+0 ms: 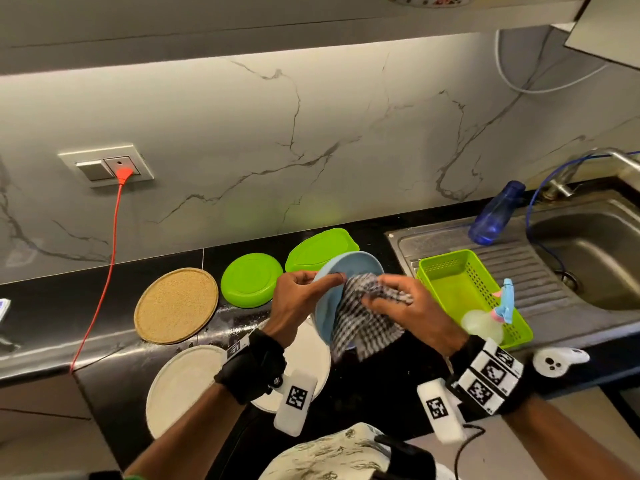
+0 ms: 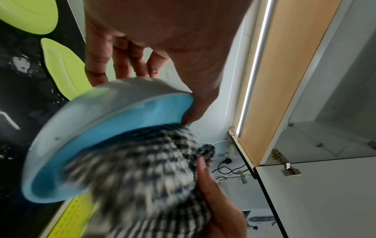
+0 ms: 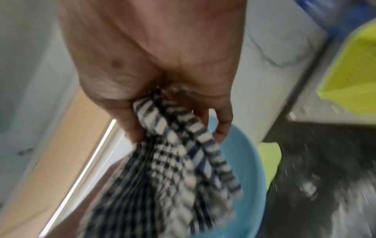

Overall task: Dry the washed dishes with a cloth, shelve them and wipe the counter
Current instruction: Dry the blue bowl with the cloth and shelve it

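Left hand [image 1: 298, 299] grips plate [image 1: 349, 268]; right hand [image 1: 405, 306] bunches cloth [image 1: 363, 323]; best rotate plate, wiping rim too.

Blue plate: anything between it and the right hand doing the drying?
Only the checked cloth. The right hand holds it bunched against the blue plate, so the fabric lies between fingers and dish, as drying needs. The left hand holds the plate's rim directly.

Blue plate [image 1: 341, 271]: tilted on edge, held above the table. Checked cloth [image 1: 363, 320]: bunched, pressed against its face.
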